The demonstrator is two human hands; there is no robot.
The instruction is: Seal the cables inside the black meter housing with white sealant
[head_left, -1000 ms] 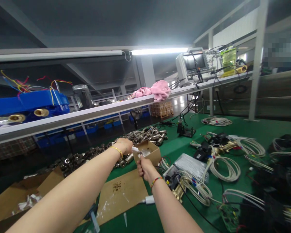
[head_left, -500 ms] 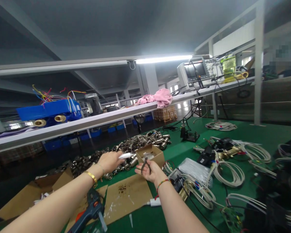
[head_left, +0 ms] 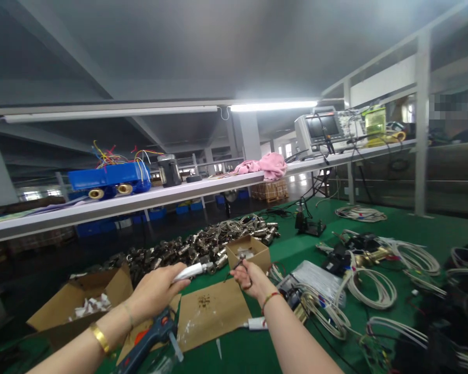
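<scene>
Left hand [head_left: 153,292] grips a white-sleeved part [head_left: 191,270], its long axis pointing right toward the right hand [head_left: 251,277], closed on small pliers [head_left: 238,265]

Both the left hand [head_left: 154,291] and the right hand [head_left: 251,278] drew back from the small box [head_left: 248,251].

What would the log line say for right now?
left hand: holds white tube | right hand: holds small pliers | nearby: small cardboard box, glue gun, green table

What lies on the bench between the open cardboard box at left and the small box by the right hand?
Head view: a heap of metal fittings along the green mat.
</scene>
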